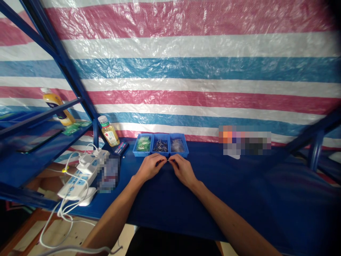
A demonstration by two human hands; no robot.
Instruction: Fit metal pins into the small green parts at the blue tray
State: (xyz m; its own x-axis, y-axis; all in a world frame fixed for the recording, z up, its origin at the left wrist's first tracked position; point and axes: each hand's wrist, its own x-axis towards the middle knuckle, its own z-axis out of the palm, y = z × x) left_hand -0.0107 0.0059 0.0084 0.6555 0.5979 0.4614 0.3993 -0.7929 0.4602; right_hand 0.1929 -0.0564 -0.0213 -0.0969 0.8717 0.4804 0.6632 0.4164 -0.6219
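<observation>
My left hand (151,168) and my right hand (184,170) meet fingertip to fingertip above the blue table, just in front of three small blue bins. Each hand is closed in a pinch. A tiny thin light piece (167,160) shows between the fingertips; it is too small to name. The left bin (142,154) holds green packets (144,143). Dark metal pin-like pieces (160,145) fill the middle bin (160,136), and in the right bin (179,136) lie clear or whitish small pieces (177,145).
Left of the bins are a bottle of yellow liquid (110,133), a dark blue box (122,148) and a white power strip (77,185) with tangled cables. A blue frame shelf (39,149) stands further left. Blurred-out items (245,140) lie at the back right, before a striped sheet (186,85).
</observation>
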